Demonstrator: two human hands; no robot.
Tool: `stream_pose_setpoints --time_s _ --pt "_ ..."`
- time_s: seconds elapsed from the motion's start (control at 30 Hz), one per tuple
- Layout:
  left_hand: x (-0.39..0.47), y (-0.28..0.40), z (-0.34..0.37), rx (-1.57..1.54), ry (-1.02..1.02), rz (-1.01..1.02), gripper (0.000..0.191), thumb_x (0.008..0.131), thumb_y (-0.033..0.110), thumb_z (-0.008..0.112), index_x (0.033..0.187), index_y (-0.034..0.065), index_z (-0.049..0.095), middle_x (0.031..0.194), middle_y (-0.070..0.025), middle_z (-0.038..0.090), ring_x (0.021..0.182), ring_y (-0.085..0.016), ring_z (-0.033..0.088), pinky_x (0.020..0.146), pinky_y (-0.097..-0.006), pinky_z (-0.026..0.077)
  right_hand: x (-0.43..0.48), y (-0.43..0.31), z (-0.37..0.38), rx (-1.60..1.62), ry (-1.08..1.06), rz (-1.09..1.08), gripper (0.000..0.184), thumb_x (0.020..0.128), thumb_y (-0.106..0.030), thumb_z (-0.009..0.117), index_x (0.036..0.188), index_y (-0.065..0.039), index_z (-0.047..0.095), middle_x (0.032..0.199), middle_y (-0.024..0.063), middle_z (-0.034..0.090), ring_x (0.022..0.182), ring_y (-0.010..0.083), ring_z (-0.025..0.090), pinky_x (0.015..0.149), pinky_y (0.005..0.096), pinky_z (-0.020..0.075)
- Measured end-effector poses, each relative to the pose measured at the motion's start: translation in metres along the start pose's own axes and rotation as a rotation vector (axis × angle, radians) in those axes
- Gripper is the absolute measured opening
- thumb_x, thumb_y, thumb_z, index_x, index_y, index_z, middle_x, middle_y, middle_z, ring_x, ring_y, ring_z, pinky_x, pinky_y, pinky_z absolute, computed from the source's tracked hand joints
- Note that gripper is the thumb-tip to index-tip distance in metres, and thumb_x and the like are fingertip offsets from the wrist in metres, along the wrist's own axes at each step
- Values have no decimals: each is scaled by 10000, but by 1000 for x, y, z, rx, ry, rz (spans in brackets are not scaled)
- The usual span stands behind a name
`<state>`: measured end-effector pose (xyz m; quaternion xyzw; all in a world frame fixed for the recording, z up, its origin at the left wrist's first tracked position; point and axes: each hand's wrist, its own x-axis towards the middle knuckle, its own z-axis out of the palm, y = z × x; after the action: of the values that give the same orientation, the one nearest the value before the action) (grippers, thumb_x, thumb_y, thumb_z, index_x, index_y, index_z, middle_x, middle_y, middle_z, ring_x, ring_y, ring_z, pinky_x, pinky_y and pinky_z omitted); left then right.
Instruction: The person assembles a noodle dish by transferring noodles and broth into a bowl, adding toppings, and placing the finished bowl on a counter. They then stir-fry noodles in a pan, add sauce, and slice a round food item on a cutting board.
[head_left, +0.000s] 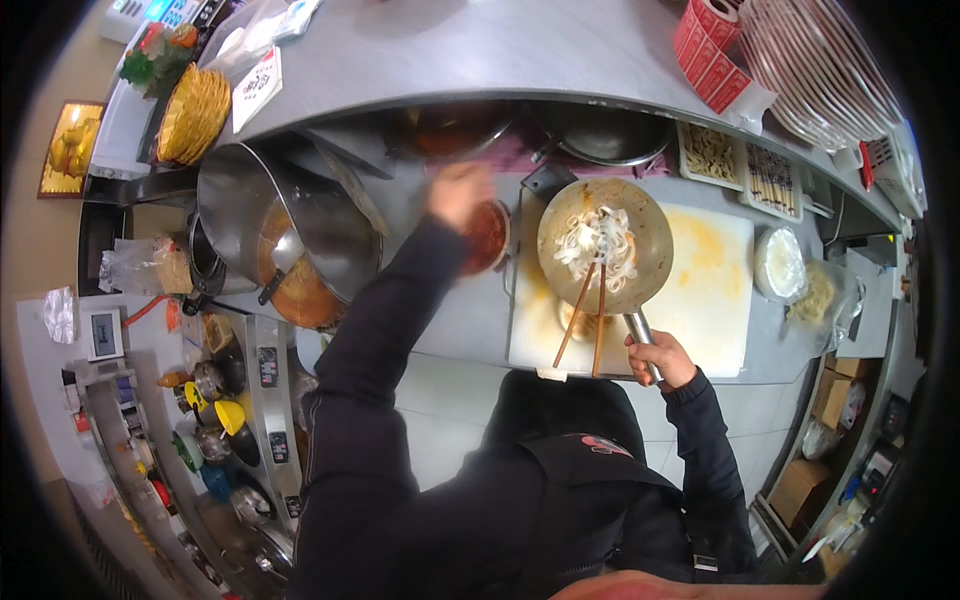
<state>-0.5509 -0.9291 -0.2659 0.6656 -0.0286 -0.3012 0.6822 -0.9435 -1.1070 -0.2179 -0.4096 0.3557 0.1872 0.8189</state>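
My right hand (660, 358) grips the metal handle of a wok (652, 270) above a stained white cutting board (712, 300). White flat noodles (611, 232) lie in the wok, and a pair of wooden chopsticks (600, 322) rests in them, their ends sticking out over the rim towards me. My left hand (459, 193), blurred, is over the far edge of a container of red sauce or chili (486, 240); whether its fingers hold anything cannot be made out. To its left stands a big metal pot (225, 202), with a spatula (285, 259) over orange-brown contents.
Under the raised shelf (480, 67) sit a dark wok (607, 135), a tray of dried strips (709, 154) and a tray of patterned-handled utensils (771, 180). A white wrapped bowl stack (780, 264) and a plastic bag of noodles (817, 296) are at the right.
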Motion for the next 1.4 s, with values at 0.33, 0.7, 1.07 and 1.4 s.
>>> stream_pose_setpoints --time_s 0.33,0.7,1.07,1.4 --pt "99 30 -72 -38 496 428 162 861 62 697 958 -56 645 771 -82 660 583 -127 607 499 -259 493 53 -14 33 -142 -55 9 195 869 -138 629 958 13 543 658 54 540 483 148 525 466 281 415" --pt "40 56 -29 880 201 909 229 926 156 557 974 -10 707 929 -194 695 872 -364 670 783 -388 525 68 -31 50 -116 -116 -5 201 877 -134 615 1013 -7 539 663 38 532 467 123 507 450 255 419" --pt "71 54 -43 1025 351 889 247 929 171 529 978 2 701 955 -203 687 903 -392 645 808 -443 512 83 -22 50 -242 -186 38 168 863 -169 612 869 -8 561 641 31 534 475 127 526 464 271 418" --pt "-5 64 -47 973 108 806 230 951 133 523 1009 -13 690 963 -195 678 886 -339 664 785 -385 517 98 -33 61 -211 -196 9 195 845 -163 632 894 18 582 641 39 553 466 138 532 457 288 423"
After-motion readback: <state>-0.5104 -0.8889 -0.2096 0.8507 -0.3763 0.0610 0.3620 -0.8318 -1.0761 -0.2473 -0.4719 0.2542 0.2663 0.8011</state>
